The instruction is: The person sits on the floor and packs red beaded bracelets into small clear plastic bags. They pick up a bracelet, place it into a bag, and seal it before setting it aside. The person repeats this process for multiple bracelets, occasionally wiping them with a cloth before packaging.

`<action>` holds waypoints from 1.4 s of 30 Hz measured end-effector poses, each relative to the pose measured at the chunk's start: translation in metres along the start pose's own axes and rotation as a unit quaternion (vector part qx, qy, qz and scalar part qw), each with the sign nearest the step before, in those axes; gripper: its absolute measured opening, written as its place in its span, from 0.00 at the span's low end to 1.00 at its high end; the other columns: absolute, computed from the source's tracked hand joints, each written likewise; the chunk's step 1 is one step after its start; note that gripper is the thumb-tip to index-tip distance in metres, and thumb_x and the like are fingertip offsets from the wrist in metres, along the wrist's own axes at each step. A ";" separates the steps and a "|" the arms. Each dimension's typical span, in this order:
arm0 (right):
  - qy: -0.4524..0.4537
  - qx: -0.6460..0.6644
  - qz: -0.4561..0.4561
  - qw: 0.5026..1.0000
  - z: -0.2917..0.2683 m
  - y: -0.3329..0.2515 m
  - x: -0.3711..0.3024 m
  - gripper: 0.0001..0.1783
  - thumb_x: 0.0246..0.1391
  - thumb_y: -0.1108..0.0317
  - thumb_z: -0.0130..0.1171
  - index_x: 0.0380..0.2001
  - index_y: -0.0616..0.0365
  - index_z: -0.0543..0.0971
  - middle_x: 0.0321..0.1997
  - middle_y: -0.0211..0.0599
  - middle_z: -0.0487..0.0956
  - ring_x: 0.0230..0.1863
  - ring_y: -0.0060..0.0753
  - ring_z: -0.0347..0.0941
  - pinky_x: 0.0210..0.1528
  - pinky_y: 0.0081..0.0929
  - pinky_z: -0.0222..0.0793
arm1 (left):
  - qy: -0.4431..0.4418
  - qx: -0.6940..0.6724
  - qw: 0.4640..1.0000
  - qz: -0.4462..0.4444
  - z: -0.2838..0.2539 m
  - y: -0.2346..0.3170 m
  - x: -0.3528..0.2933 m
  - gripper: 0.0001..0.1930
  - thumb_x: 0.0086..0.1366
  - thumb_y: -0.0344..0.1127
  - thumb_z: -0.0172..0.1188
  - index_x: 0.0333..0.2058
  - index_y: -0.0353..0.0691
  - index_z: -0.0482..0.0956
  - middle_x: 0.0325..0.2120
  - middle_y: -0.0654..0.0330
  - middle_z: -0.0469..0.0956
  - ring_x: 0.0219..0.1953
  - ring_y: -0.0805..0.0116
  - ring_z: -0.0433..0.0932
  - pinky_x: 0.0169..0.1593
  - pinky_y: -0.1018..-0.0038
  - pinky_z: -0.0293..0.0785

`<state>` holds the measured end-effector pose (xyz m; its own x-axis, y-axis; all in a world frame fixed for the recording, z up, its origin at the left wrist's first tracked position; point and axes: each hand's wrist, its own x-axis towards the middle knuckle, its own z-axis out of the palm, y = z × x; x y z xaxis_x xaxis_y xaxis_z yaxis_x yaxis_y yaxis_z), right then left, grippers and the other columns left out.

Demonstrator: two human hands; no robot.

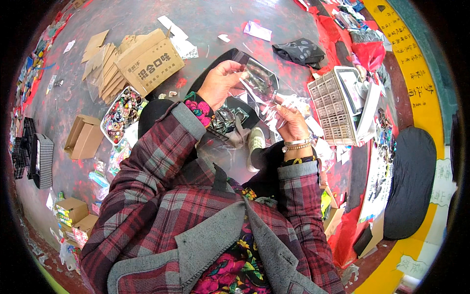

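My left hand (220, 84) pinches the upper left edge of a clear, shiny plastic package (263, 82) between thumb and fingers. The package is held up in front of me, and something dark shows through it; I cannot make out what. My right hand (293, 123) has its fingers closed at the package's lower end, where crinkled clear film (270, 113) hangs. Below the hands lies a pile of clear-wrapped dark pieces (226, 119), partly hidden by my left wrist, with a black surface around it. Beside the pile is a light shoe (255, 147).
A large cardboard box (149, 61) with flattened cardboard stands at the far left. Nearer is a white basket (104, 128) of small colourful items, beside an open small carton (84, 137). On the right are a beige plastic crate (330, 109), a black bag (299, 52) and a black oval cushion (410, 183).
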<state>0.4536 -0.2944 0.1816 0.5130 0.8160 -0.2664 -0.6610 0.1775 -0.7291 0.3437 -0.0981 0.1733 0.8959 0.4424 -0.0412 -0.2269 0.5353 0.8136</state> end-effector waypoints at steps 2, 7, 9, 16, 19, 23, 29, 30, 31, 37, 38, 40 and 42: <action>-0.003 0.003 -0.015 1.000 -0.006 0.002 0.002 0.17 0.49 0.78 0.53 0.44 0.72 0.69 0.39 0.50 0.76 0.40 0.44 0.76 0.42 0.34 0.74 | 0.004 0.018 1.000 -0.011 0.002 0.001 -0.001 0.10 0.59 0.30 0.56 0.40 0.39 0.70 0.35 0.62 0.75 0.36 0.73 0.76 0.34 0.78 0.75; 0.015 0.010 -0.017 1.000 -0.018 0.004 0.006 0.15 0.49 0.79 0.53 0.43 0.71 0.70 0.37 0.50 0.77 0.37 0.43 0.77 0.37 0.30 0.75 | -0.016 0.046 0.998 -0.039 0.003 0.001 -0.001 0.09 0.59 0.30 0.55 0.39 0.39 0.69 0.36 0.61 0.75 0.36 0.73 0.76 0.34 0.79 0.75; 0.036 0.006 -0.006 0.999 -0.017 0.004 0.007 0.15 0.49 0.78 0.54 0.42 0.70 0.71 0.36 0.48 0.77 0.35 0.43 0.77 0.34 0.29 0.76 | -0.019 0.052 0.998 -0.040 0.006 0.003 -0.003 0.10 0.59 0.30 0.56 0.39 0.39 0.69 0.36 0.62 0.75 0.36 0.74 0.76 0.34 0.79 0.75; 0.064 -0.019 -0.005 0.998 -0.023 0.005 0.008 0.08 0.48 0.77 0.56 0.35 0.64 0.74 0.32 0.41 0.78 0.30 0.34 0.77 0.29 0.22 0.73 | -0.066 0.069 0.993 -0.072 0.006 0.003 -0.005 0.11 0.59 0.30 0.55 0.41 0.37 0.70 0.36 0.61 0.75 0.34 0.72 0.76 0.37 0.77 0.75; 0.090 -0.029 -0.002 0.995 -0.022 0.006 0.008 0.06 0.48 0.77 0.56 0.33 0.63 0.75 0.32 0.39 0.78 0.30 0.32 0.76 0.30 0.20 0.71 | -0.053 0.104 0.991 -0.061 0.006 0.005 -0.004 0.13 0.59 0.29 0.54 0.43 0.35 0.70 0.36 0.61 0.75 0.35 0.72 0.76 0.38 0.75 0.75; 0.112 -0.038 0.008 0.993 -0.024 0.005 0.009 0.06 0.48 0.77 0.56 0.32 0.63 0.74 0.31 0.39 0.78 0.32 0.33 0.76 0.32 0.21 0.71 | -0.047 0.142 0.989 0.002 -0.005 0.009 0.002 0.15 0.60 0.29 0.54 0.46 0.33 0.70 0.36 0.60 0.76 0.35 0.73 0.76 0.39 0.78 0.73; 0.147 0.012 -0.018 0.989 -0.018 0.013 0.011 0.06 0.47 0.78 0.56 0.32 0.65 0.73 0.31 0.41 0.77 0.32 0.35 0.75 0.32 0.25 0.71 | -0.025 0.077 0.993 0.087 -0.010 0.019 0.005 0.18 0.64 0.34 0.50 0.50 0.32 0.65 0.38 0.55 0.74 0.37 0.72 0.74 0.41 0.77 0.71; 0.156 0.032 -0.029 0.987 -0.015 0.013 0.010 0.07 0.47 0.78 0.56 0.32 0.65 0.72 0.31 0.41 0.77 0.32 0.36 0.75 0.32 0.26 0.71 | -0.014 0.029 0.995 0.090 -0.008 0.018 0.004 0.21 0.63 0.37 0.50 0.52 0.32 0.63 0.41 0.54 0.73 0.39 0.70 0.73 0.43 0.76 0.70; 0.123 0.038 -0.021 0.991 -0.016 0.012 0.010 0.08 0.47 0.79 0.56 0.33 0.64 0.71 0.31 0.40 0.76 0.33 0.36 0.75 0.33 0.27 0.71 | -0.002 -0.019 0.995 0.093 -0.005 0.015 0.003 0.23 0.63 0.40 0.50 0.53 0.32 0.61 0.43 0.52 0.71 0.42 0.68 0.72 0.46 0.74 0.69; 0.078 0.108 -0.108 0.985 -0.008 0.019 0.019 0.08 0.47 0.78 0.56 0.33 0.61 0.72 0.31 0.37 0.76 0.32 0.33 0.74 0.34 0.25 0.71 | -0.055 -0.206 0.977 0.009 0.015 -0.021 -0.001 0.43 0.52 0.51 0.62 0.56 0.31 0.51 0.53 0.48 0.59 0.56 0.58 0.59 0.61 0.65 0.53; 0.064 0.113 -0.120 0.984 -0.006 0.020 0.019 0.08 0.47 0.78 0.56 0.34 0.61 0.72 0.31 0.36 0.76 0.32 0.32 0.74 0.34 0.24 0.71 | 0.009 -0.206 0.978 0.013 0.019 -0.023 -0.002 0.44 0.50 0.51 0.64 0.56 0.30 0.52 0.53 0.48 0.59 0.56 0.58 0.59 0.61 0.67 0.53; 0.082 0.115 -0.119 0.983 -0.004 0.021 0.022 0.08 0.47 0.77 0.57 0.34 0.60 0.73 0.31 0.34 0.76 0.32 0.28 0.74 0.32 0.22 0.70 | 0.162 -0.217 0.963 -0.015 0.011 -0.039 0.001 0.42 0.50 0.55 0.63 0.54 0.31 0.55 0.51 0.49 0.61 0.55 0.60 0.61 0.60 0.67 0.54; 0.093 0.105 -0.119 0.983 0.001 0.023 0.023 0.08 0.47 0.77 0.58 0.33 0.59 0.74 0.30 0.33 0.77 0.32 0.27 0.74 0.31 0.21 0.69 | 0.085 -0.272 0.954 -0.097 0.006 -0.052 -0.001 0.43 0.50 0.58 0.61 0.53 0.31 0.56 0.50 0.50 0.63 0.54 0.60 0.63 0.60 0.66 0.55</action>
<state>0.4498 -0.2708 0.1598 0.7454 0.6260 -0.2289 -0.5980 0.4764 -0.6445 0.3572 -0.1302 0.1346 0.8765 0.3832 -0.2915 -0.2694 0.8921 0.3627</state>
